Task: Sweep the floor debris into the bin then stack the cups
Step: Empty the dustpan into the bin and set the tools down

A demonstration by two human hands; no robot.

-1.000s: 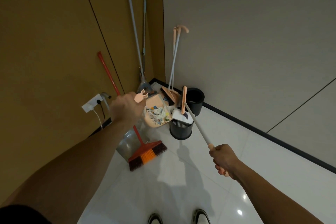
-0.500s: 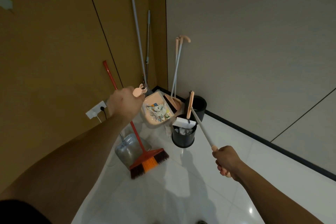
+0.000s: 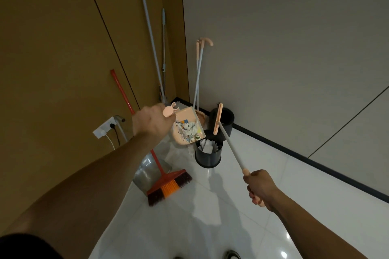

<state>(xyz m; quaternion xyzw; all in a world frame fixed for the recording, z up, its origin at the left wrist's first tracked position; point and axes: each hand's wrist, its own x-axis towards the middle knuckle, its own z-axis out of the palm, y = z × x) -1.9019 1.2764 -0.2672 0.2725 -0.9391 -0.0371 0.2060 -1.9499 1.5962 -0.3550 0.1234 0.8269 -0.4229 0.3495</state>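
A first-person view looks down into a room corner with white glossy floor tiles (image 3: 210, 206). The left hand (image 3: 151, 123) is closed round the peach handle of a peach plastic dustpan (image 3: 187, 128), held raised and tilted over a dark round bin (image 3: 208, 153). Crumpled white and coloured paper scraps (image 3: 189, 130) lie in the pan, and some white paper already sits inside the bin. The right hand (image 3: 260, 187) is wrapped round the end of a thin white-handled peach broom (image 3: 229, 145), whose flat head stands on edge just beside the pan's lip, above the bin.

Compared with a second ago, the pan has lifted slightly higher and tipped further, yet most scraps remain inside it. In my judgement the emptying step is under way but unfinished; a steeper tilt or a push from the broom head seems needed.

A second dark round container (image 3: 224, 119) stands just behind the bin. A red broom with orange bristles (image 3: 166, 185) and a clear dustpan (image 3: 147, 172) lean by the brown wall. No cups are identifiable here.
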